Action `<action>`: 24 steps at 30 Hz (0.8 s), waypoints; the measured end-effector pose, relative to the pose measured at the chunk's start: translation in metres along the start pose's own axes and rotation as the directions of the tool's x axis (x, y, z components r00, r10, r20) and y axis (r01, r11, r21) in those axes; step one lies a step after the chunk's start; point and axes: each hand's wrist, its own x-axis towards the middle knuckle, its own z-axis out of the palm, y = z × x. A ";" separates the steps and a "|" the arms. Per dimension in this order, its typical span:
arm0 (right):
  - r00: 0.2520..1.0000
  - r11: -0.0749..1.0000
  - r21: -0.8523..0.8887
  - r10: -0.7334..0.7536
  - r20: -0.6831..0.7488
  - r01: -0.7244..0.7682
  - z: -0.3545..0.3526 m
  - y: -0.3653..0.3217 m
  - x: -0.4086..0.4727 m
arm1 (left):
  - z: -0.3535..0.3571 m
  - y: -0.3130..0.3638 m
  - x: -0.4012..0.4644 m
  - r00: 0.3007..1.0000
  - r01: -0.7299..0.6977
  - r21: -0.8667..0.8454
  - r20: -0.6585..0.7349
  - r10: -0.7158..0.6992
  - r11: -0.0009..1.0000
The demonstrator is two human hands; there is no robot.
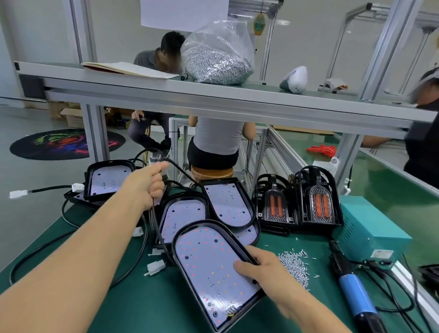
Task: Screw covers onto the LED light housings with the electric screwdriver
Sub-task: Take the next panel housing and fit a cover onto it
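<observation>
Housing (215,271): front of table (153,331), LED board up, no cover on; right hand (263,269) grips its right edge, thumb on board
More open housings (183,218) behind; covers (318,197) stacked right; screws (294,263) loose beside; screwdriver (355,291) lying idle
Left hand (151,182): fingers clenched round black cable (175,168)
Judgement: nothing fastened on this unit yet

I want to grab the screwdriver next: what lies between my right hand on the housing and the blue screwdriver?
In the head view, a pile of loose screws lies on the green mat between the right hand and the screwdriver.
</observation>
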 end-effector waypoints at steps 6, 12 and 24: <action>0.998 0.998 -0.061 0.011 0.069 -0.007 -0.012 -0.005 0.000 | 0.016 -0.006 -0.002 0.941 -0.330 0.034 0.092 0.326 0.943; 0.983 0.997 -0.051 0.070 0.169 -0.063 -0.017 -0.007 0.004 | 0.028 -0.002 -0.003 0.884 -0.450 0.056 0.168 0.436 0.891; 0.969 0.941 -0.336 0.125 0.211 -0.049 -0.017 -0.023 -0.001 | 0.005 -0.003 -0.022 0.935 -0.354 0.139 0.094 0.343 0.925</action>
